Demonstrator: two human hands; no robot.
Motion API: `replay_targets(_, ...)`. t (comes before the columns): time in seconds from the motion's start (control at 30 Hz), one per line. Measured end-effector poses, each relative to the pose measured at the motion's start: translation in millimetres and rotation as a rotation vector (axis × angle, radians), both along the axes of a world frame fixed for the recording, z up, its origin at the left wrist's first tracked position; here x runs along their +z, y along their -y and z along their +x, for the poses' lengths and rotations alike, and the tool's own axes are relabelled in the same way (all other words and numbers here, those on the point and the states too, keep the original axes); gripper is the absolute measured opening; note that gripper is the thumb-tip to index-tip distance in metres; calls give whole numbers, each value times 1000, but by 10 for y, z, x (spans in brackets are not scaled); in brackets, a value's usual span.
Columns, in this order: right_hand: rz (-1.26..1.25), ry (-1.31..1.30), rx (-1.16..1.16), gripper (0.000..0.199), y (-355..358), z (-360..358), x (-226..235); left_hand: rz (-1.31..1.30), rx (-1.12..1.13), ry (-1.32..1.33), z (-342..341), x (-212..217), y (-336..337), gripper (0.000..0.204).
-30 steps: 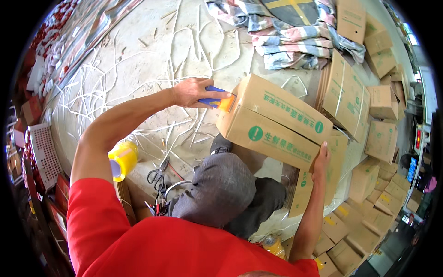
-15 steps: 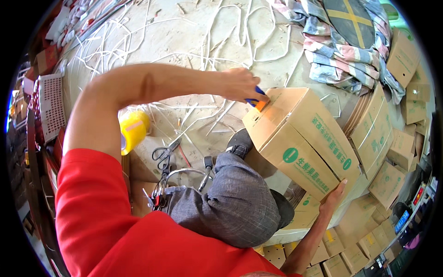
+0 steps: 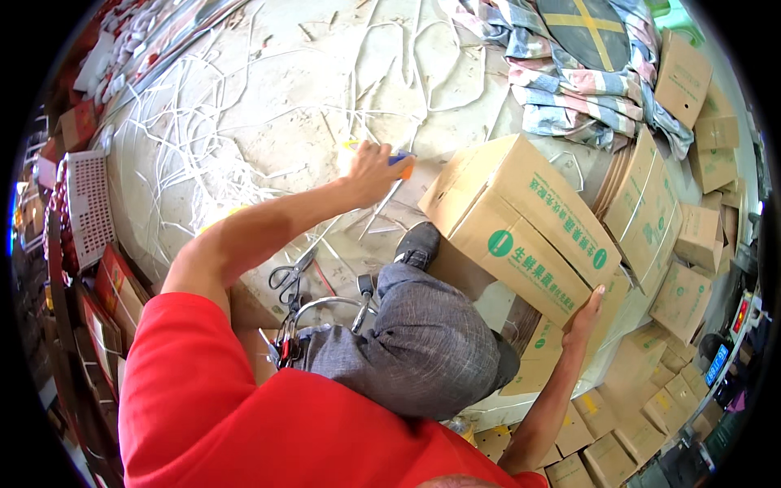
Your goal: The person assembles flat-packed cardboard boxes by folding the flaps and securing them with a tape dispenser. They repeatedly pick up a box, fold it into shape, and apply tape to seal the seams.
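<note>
My left hand (image 3: 373, 174) is closed around a tape dispenser (image 3: 400, 159) with blue and orange parts. A bit of yellow shows beyond my knuckles. The dispenser is held just left of a brown carton (image 3: 521, 236) with green print, apart from it. The carton is tilted above my leg, with its flaps folded shut. My right hand (image 3: 584, 317) grips the carton's lower right corner, thumb on the near face, the other fingers mostly hidden behind it. Scissors (image 3: 291, 275) lie to the left of my knee.
White strapping strips (image 3: 224, 175) are tangled over the floor. Flattened cartons (image 3: 644, 211) lean at the right, with several smaller boxes (image 3: 682, 301) behind them. Striped cloth (image 3: 569, 102) lies at the far right. A white basket (image 3: 89, 195) stands at the left.
My left hand has drawn the dispenser off the carton's end and moved left. My right hand keeps its grip on the carton. The yellow tape roll by my arm is now mostly hidden.
</note>
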State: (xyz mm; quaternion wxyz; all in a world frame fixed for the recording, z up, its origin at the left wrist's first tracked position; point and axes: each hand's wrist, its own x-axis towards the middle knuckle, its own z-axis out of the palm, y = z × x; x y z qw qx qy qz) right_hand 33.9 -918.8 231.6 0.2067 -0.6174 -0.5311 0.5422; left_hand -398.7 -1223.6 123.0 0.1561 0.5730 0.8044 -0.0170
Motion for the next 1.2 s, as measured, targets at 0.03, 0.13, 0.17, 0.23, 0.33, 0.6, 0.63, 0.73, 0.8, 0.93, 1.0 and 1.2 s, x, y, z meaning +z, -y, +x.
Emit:
replay_targets(0.03,1,-5,3,68,-2,-10,16,38,61,-28,42,-63,203,66)
replay_targets(0.13,-2,40,62,65,-11,-109,159,151,208,-95,246,-282,728,71)
replay_targets(0.17,-2,69,61,66,-17,-134,177,187,227,-105,345,-385,870,73)
replay_targets(0.23,1,123,47,66,-15,-164,189,276,262,-89,506,-552,1040,76)
replay_targets(0.33,-2,102,67,68,-11,-172,216,304,342,3,651,-748,1158,79)
replay_targets(0.6,15,94,11,68,19,-145,194,576,857,542,756,-64,294,58)
replay_targets(0.63,-2,94,8,68,34,-162,220,733,793,697,624,92,-13,56)
replay_targets(0.73,-13,67,0,66,43,-176,226,943,553,1121,306,624,-902,51)
replay_targets(0.8,44,113,40,65,4,-119,196,985,373,1176,247,720,-1295,53)
replay_targets(0.93,48,122,45,64,-28,-114,174,984,503,1278,343,-52,-1578,66)
replay_targets(1.0,27,110,44,63,-35,-124,151,969,582,1359,328,-123,-1620,64)
replay_targets(1.2,143,215,-29,63,-22,-97,156,801,845,1178,388,-788,-1737,61)
